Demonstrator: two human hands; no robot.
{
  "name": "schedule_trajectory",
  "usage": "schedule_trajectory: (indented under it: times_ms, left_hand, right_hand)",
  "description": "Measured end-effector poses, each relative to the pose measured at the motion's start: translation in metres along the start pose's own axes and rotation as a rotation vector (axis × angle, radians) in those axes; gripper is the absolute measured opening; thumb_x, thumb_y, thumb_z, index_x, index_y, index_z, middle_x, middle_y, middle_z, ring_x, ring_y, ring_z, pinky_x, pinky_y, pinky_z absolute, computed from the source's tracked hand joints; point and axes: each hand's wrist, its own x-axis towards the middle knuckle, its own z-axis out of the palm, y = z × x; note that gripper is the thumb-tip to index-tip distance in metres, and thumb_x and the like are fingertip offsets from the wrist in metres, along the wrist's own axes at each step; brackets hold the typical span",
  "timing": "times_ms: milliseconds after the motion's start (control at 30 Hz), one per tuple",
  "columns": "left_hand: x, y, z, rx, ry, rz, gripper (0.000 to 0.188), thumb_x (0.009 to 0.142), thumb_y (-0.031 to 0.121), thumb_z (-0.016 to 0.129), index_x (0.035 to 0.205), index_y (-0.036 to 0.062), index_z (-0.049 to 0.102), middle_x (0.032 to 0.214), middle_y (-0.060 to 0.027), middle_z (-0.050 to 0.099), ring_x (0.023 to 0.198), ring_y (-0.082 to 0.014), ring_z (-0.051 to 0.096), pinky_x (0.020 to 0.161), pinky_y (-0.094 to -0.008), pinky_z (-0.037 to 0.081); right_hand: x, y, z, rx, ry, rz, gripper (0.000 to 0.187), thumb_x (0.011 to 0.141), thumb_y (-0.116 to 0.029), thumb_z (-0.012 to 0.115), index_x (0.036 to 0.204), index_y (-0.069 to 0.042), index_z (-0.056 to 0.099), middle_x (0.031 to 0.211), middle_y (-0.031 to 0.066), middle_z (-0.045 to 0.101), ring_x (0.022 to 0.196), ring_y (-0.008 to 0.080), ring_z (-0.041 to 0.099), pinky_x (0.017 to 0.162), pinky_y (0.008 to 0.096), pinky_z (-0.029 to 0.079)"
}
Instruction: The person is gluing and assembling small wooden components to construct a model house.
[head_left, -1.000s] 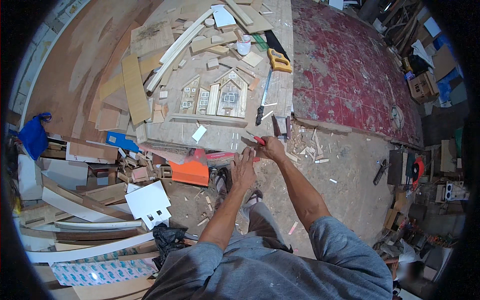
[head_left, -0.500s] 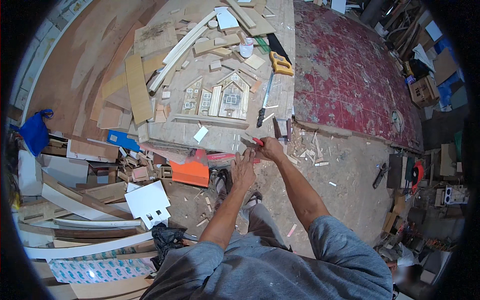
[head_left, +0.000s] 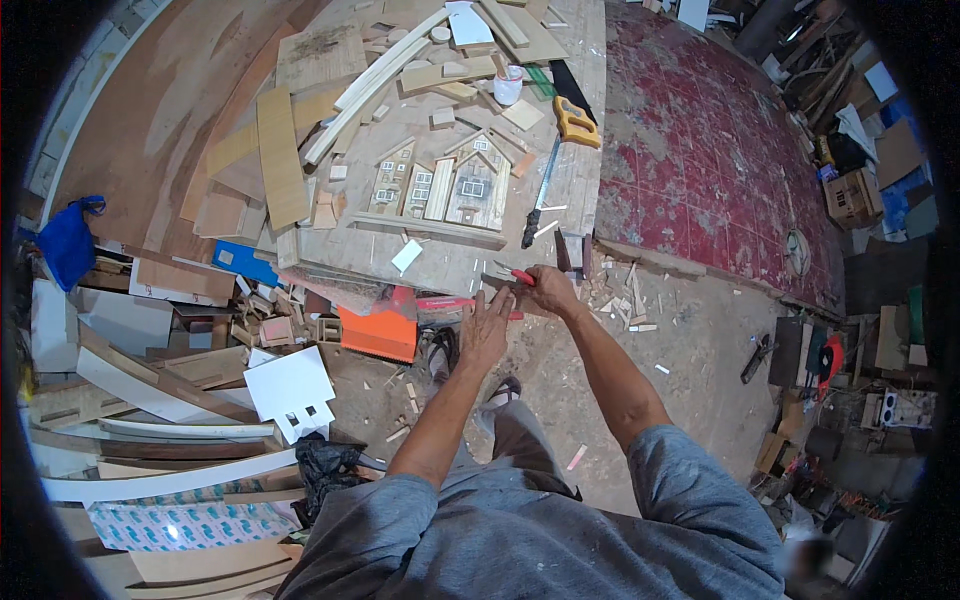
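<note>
- Tool with red handle and metal tip (head_left: 519, 275) is gripped in the curled fingers of the right hand (head_left: 552, 292), at the front edge of the wooden desk (head_left: 445, 270).
- Left hand (head_left: 486, 330) is placed close beside it, fingers stretched forward; whether anything is pinned under them cannot be told.
- Risk: left fingers could be nicked if the tip slips, given the small gap.
- Risk: small pieces could be knocked off, the edge being so near.
- Pale wooden model house front with small windows (head_left: 474, 190) is set farther back; could be scratched by a forward slip.
- Desk is cluttered with wood offcuts, yellow-handled saw (head_left: 577, 122), white jar (head_left: 508, 86).
- Grey concrete floor (head_left: 690, 400) is littered with chips; footing could suffer.
</note>
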Motion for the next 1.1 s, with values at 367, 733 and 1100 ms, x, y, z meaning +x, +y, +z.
schedule_trajectory:
  times_ms: [367,733,1100]
  left_hand:
    - [-0.009,0.0,0.023,-0.446,0.263,-0.431,0.055,0.084,0.006,0.057,0.139,0.0037,0.053,0.129,-0.0214,0.059,0.103,-0.0329,0.061,0.086,-0.044,0.049]
    - [0.001,-0.009,0.033,-0.85,0.392,-0.619,0.035,0.086,0.009,0.06,0.119,0.0011,0.066,0.077,-0.0237,0.067,0.068,-0.0312,0.067,0.066,-0.0413,0.052]
    - [0.032,-0.16,-0.04,-0.172,0.468,-0.577,0.029,0.082,0.014,0.07,0.11,0.006,0.071,0.114,-0.0243,0.063,0.104,-0.0408,0.058,0.088,-0.048,0.048]
  right_hand:
    - [0.006,-0.021,0.001,-0.04,-0.011,0.066,0.027,0.081,-0.03,0.069,0.097,-0.008,0.071,0.093,0.0197,0.07,0.089,0.0382,0.067,0.075,0.048,0.053]
    - [0.007,-0.022,-0.003,-0.08,-0.061,0.059,0.027,0.085,-0.03,0.065,0.103,-0.01,0.071,0.099,0.0174,0.07,0.092,0.0376,0.068,0.08,0.0481,0.054]
    - [0.001,-0.013,0.0,-0.034,0.002,0.049,0.025,0.085,-0.029,0.065,0.102,-0.012,0.071,0.093,0.0188,0.069,0.092,0.0381,0.067,0.079,0.0482,0.053]
